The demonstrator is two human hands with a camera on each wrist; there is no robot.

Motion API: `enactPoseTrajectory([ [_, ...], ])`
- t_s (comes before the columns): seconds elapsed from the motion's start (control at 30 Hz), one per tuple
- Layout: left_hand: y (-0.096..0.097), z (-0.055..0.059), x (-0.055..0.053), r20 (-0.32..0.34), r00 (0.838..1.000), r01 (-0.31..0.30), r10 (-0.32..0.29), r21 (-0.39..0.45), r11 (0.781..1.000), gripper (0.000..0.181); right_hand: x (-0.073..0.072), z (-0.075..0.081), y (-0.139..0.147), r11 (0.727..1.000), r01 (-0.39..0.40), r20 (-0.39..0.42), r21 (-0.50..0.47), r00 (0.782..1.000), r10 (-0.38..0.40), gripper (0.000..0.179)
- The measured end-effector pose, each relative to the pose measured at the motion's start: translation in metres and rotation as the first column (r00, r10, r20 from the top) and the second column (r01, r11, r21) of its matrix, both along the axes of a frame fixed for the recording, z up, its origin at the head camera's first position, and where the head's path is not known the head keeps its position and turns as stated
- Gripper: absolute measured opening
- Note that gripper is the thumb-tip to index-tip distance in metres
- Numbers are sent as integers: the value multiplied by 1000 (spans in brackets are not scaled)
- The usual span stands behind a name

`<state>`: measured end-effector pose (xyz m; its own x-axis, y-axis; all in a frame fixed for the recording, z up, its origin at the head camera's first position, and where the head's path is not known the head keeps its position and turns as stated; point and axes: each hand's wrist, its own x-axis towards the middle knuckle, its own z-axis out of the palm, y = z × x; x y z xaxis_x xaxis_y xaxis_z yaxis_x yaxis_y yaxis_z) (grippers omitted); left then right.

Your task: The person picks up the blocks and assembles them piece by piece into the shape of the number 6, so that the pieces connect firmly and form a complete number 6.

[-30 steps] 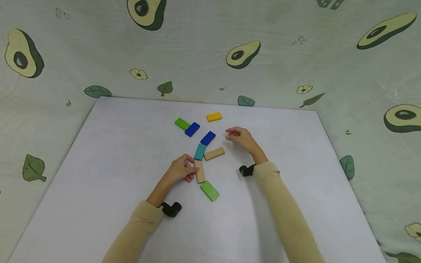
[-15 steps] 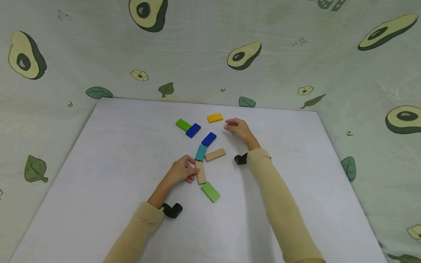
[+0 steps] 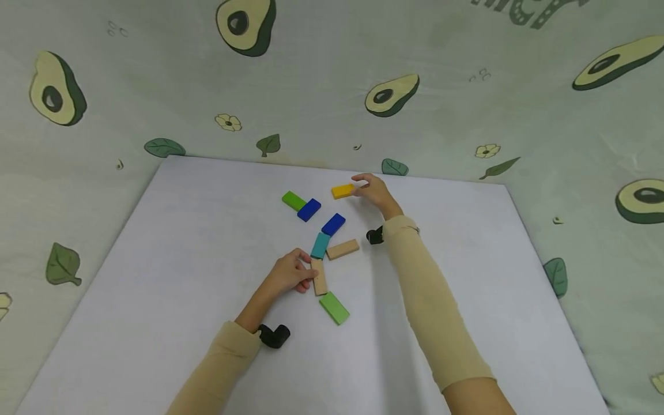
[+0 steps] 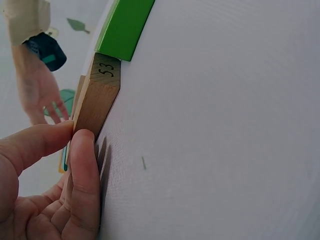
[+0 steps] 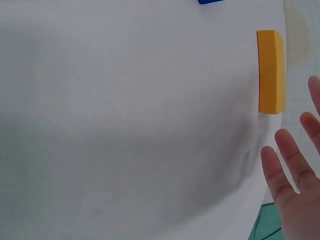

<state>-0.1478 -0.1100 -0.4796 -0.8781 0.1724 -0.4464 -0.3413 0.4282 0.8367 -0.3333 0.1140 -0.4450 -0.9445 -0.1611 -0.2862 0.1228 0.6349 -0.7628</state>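
Note:
Flat on the white table, a plain wooden block (image 3: 319, 282) is pinched at its side by the thumb and a finger of my left hand (image 3: 286, 273). In the left wrist view, that wooden block (image 4: 98, 97) bears the number 53. Its near end meets a light green block (image 3: 334, 308); its far end meets a turquoise block (image 3: 320, 246). My right hand (image 3: 374, 191) is at the right end of a yellow block (image 3: 341, 191). From the right wrist view, its fingers are spread and apart from the yellow block (image 5: 268, 72).
A blue block (image 3: 334, 224) continues from the turquoise one. Right of that lies another wooden block (image 3: 343, 249). Farther back, a second blue block (image 3: 309, 210) touches a green block (image 3: 294, 200). An avocado-print cloth (image 3: 311, 75) hangs behind the white table (image 3: 155, 248).
My right hand has moved away from me, from beside the blue block to the yellow block. My left hand has stayed on the wooden block. The head view has shifted slightly.

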Motion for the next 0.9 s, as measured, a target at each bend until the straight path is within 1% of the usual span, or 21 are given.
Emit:
enactPoseTrajectory([
  [0.1,2,-1,1,-2,1000,-3,3,7,1000,34,-3,2,0,996,-73,-20,58,997,74,43],
  [0.23,3,-1,1,-4,1000,-5,5,18,1000,33,-6,1,-1,981,-148,-21,127,988,151,43],
  [0.37,3,0,2,-5,1000,-7,7,14,1000,32,-7,-1,-1,968,-186,4,167,982,188,45],
  [0.47,3,0,2,-8,1000,-6,6,9,1000,32,-6,-3,-1,967,-183,3,177,983,185,46],
  [0.6,3,-2,1,-5,1000,2,-2,6,1000,33,-5,-8,0,967,-167,-40,195,983,178,42],
  [0.67,3,-3,1,-3,1000,7,-7,7,1000,33,-4,-11,1,965,-158,-50,208,984,172,40],
  [0.8,2,-5,-1,-6,1000,6,-6,3,1000,33,-4,-16,-1,963,-143,-40,228,987,157,39],
  [0.9,1,-5,-1,-4,1000,-1,1,1,1000,32,-4,-19,-3,959,-148,-39,241,986,162,40],
])
